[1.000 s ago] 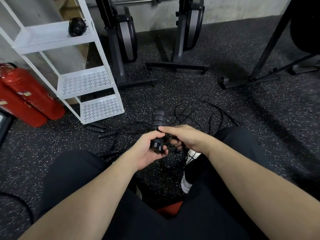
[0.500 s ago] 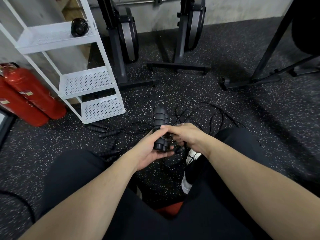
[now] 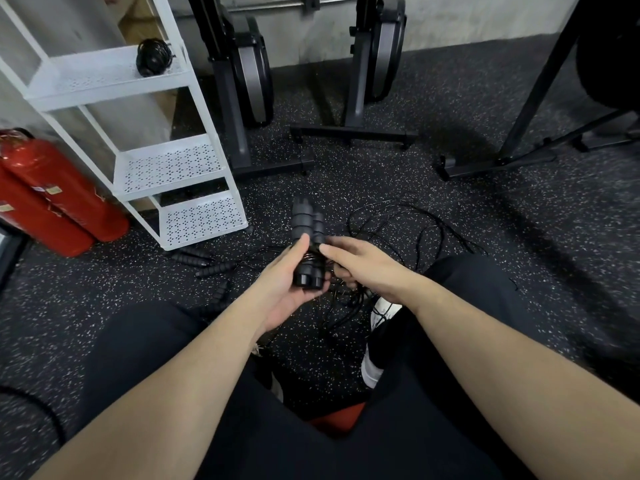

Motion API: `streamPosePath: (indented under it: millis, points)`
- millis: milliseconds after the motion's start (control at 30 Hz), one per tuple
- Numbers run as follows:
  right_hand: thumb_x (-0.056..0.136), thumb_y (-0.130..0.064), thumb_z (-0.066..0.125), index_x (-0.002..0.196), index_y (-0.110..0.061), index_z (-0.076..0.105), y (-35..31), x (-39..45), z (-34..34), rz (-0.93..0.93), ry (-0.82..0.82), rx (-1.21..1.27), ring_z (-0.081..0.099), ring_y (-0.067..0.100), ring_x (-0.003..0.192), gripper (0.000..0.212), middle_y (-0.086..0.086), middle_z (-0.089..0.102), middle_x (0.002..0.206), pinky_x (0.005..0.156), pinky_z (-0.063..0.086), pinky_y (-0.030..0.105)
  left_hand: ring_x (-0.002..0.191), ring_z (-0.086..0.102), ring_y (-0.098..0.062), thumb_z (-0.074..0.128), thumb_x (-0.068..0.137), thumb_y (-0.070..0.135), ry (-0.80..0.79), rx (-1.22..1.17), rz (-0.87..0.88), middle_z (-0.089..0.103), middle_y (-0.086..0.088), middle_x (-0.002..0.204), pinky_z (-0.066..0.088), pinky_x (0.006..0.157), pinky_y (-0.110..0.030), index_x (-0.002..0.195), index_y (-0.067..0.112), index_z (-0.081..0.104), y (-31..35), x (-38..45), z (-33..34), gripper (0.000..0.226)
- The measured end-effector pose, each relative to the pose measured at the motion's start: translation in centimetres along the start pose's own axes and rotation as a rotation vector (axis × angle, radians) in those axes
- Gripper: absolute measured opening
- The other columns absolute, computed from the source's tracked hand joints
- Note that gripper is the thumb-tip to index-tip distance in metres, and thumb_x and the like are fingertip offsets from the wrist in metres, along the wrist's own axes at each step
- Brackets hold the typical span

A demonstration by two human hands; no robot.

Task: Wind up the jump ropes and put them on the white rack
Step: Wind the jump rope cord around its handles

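My left hand grips two black ribbed jump rope handles held side by side, upright, with a few turns of thin black cord around their middle. My right hand pinches that cord right beside the handles. The loose rest of the rope lies in loops on the floor behind my right hand. More jump rope handles and cords lie on the floor left of my hands. A white three-shelf rack stands at the left, with one wound jump rope on its top shelf.
Two red fire extinguishers lean left of the rack. Dark exercise machine stands line the wall behind, and a black frame stands at the right. My knees in black trousers fill the foreground over speckled black rubber flooring.
My right hand has carried the cord round the handles, from in front of them to their right side. The left hand's thumb has slid higher on the handles.
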State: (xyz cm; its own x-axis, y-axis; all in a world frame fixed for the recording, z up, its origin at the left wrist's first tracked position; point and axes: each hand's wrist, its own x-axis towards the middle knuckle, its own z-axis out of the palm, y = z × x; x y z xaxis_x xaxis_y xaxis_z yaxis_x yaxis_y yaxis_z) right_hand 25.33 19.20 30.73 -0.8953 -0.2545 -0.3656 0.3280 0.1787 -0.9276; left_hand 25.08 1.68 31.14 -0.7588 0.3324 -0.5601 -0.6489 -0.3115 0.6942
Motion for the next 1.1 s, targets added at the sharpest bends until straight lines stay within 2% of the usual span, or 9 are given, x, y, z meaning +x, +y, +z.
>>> streamPosePath:
  millis: [100, 200, 300, 433, 533, 667, 767, 967, 1100]
  points:
    - [0.095, -0.045, 0.066, 0.129, -0.032, 0.055, -0.7, -0.2, -0.6, -0.062, 0.06, -0.185, 0.048, -0.002, 0.05, 0.037, -0.014, 0.055, 0.065, 0.051, 0.037, 0.016, 0.075, 0.062, -0.025, 0.069, 0.086, 0.036, -0.017, -0.054, 0.007, 0.071, -0.016, 0.098, 0.052, 0.066, -0.035, 0.126, 0.007, 0.065, 0.7, -0.3, -0.3, 0.049]
    - [0.09, -0.045, 0.073, 0.096, -0.024, 0.067, -0.8, -0.2, -1.0, -0.142, 0.135, -0.291, 0.041, 0.0, 0.045, 0.023, -0.014, 0.054, 0.06, 0.05, 0.033, 0.018, 0.068, 0.058, -0.024, 0.065, 0.089, 0.034, -0.04, -0.106, -0.012, 0.07, -0.019, 0.096, 0.047, 0.061, -0.032, 0.129, 0.003, 0.062, 1.1, -0.5, -0.7, 0.05]
    - [0.087, -0.048, 0.075, 0.072, -0.015, 0.069, -0.9, -0.3, -1.4, -0.164, 0.169, -0.312, 0.037, 0.012, 0.052, 0.037, -0.006, 0.049, 0.055, 0.051, 0.03, 0.026, 0.064, 0.054, -0.022, 0.063, 0.089, 0.039, -0.066, -0.108, -0.038, 0.07, -0.02, 0.097, 0.044, 0.053, -0.027, 0.128, 0.001, 0.062, 1.1, -0.5, -0.9, 0.054]
    - [0.095, -0.038, 0.069, 0.085, -0.012, 0.076, -1.5, -0.7, -2.0, -0.154, 0.098, -0.281, 0.036, 0.003, 0.046, 0.028, -0.015, 0.051, 0.052, 0.051, 0.03, 0.019, 0.059, 0.05, -0.017, 0.058, 0.091, 0.049, -0.117, -0.11, -0.07, 0.07, -0.02, 0.098, 0.039, 0.046, -0.022, 0.12, 0.0, 0.069, 1.3, -0.8, -0.5, 0.059]
    - [0.098, -0.036, 0.066, 0.087, -0.02, 0.077, -0.9, -0.6, -2.5, -0.202, 0.022, -0.206, 0.038, 0.014, 0.057, 0.022, -0.007, 0.051, 0.061, 0.06, 0.034, 0.031, 0.057, 0.049, -0.017, 0.058, 0.088, 0.052, -0.133, -0.118, -0.082, 0.07, -0.021, 0.101, 0.039, 0.043, -0.02, 0.122, 0.0, 0.069, 1.6, -1.0, -0.6, 0.063]
    - [0.094, -0.047, 0.068, 0.071, -0.024, 0.069, -0.8, -0.6, -2.7, -0.165, 0.039, -0.226, 0.037, 0.024, 0.063, 0.033, 0.004, 0.045, 0.061, 0.065, 0.032, 0.036, 0.055, 0.052, -0.019, 0.064, 0.086, 0.053, -0.067, -0.155, -0.053, 0.068, -0.017, 0.107, 0.039, 0.039, -0.021, 0.124, 0.001, 0.069, 1.9, -1.1, -1.0, 0.065]
    - [0.09, -0.054, 0.069, 0.065, -0.022, 0.064, -0.9, -0.5, -2.7, -0.109, 0.058, -0.231, 0.038, 0.022, 0.06, 0.041, 0.001, 0.044, 0.055, 0.064, 0.034, 0.034, 0.057, 0.058, -0.021, 0.064, 0.089, 0.052, -0.009, -0.178, -0.039, 0.069, -0.013, 0.088, 0.046, 0.04, -0.023, 0.11, 0.003, 0.074, 2.2, -1.4, -1.0, 0.055]
    - [0.101, -0.03, 0.061, 0.098, -0.019, 0.077, -0.6, -0.2, -3.2, -0.177, -0.014, -0.149, 0.044, 0.015, 0.065, 0.019, -0.008, 0.052, 0.066, 0.065, 0.04, 0.032, 0.064, 0.067, -0.025, 0.065, 0.09, 0.048, 0.034, -0.201, 0.013, 0.075, -0.015, 0.088, 0.052, 0.046, -0.024, 0.084, 0.008, 0.083, 2.8, -1.7, -1.5, 0.044]
    - [0.088, -0.055, 0.071, 0.07, -0.02, 0.067, -0.8, -0.3, -2.9, -0.038, 0.067, -0.307, 0.041, 0.01, 0.052, 0.04, -0.005, 0.048, 0.057, 0.059, 0.037, 0.026, 0.062, 0.064, -0.024, 0.065, 0.081, 0.051, -0.026, -0.17, -0.01, 0.074, -0.015, 0.093, 0.049, 0.043, -0.022, 0.095, 0.007, 0.081, 2.9, -2.0, -1.6, 0.049]
